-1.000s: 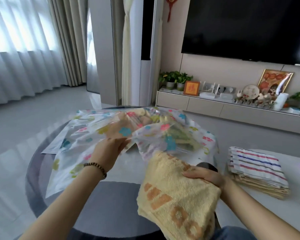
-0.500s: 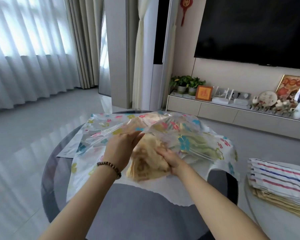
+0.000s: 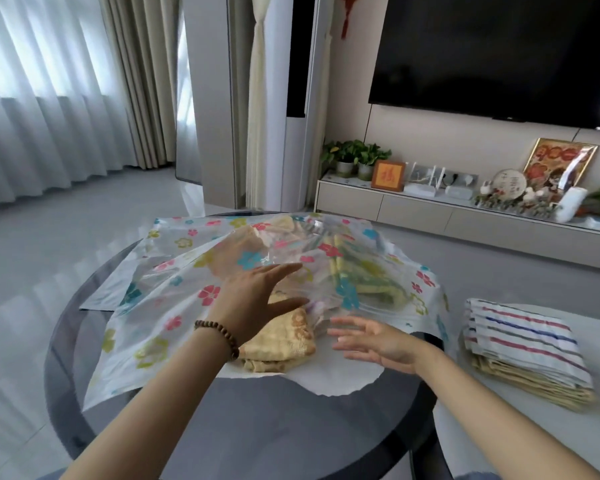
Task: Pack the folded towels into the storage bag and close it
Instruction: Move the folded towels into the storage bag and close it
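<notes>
A clear storage bag (image 3: pixel 174 306) printed with coloured flowers lies spread on a round dark glass table (image 3: pixel 291 427). Yellow-green towels (image 3: pixel 368 282) show through its far part. A folded yellow towel (image 3: pixel 284 344) sits half inside the bag's near mouth. My left hand (image 3: pixel 253 303), with a bead bracelet at the wrist, lies flat with fingers spread on the bag above that towel. My right hand (image 3: pixel 371 341) hovers open just right of the towel, touching nothing I can see.
A stack of folded striped towels (image 3: pixel 523 344) rests on a white surface at the right. A second flat bag (image 3: pixel 118 289) pokes out under the first at the left. A TV cabinet with plants and ornaments (image 3: pixel 430 206) stands behind.
My right hand carried the yellow towel into the bag's mouth, let it go and drew back to the right. My left hand released the bag's edge and flattened on top.
</notes>
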Action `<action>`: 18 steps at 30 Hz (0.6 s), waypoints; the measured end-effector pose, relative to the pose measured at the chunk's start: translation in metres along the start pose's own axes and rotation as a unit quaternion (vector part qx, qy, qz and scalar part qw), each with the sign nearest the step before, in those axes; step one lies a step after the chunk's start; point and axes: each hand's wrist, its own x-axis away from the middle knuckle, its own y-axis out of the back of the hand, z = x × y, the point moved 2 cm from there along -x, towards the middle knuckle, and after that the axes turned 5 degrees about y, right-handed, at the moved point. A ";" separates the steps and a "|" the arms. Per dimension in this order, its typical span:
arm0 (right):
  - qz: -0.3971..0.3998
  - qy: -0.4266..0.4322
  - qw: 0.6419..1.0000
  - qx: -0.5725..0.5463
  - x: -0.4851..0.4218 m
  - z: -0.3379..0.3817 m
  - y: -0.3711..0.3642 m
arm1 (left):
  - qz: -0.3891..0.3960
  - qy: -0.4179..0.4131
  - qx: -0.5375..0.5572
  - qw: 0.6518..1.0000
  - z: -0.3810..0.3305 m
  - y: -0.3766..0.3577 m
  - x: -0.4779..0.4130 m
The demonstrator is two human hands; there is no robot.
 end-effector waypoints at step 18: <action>-0.445 0.051 0.894 -0.025 0.213 -0.079 0.261 | 0.301 -0.032 0.177 0.936 -0.238 -0.216 -0.074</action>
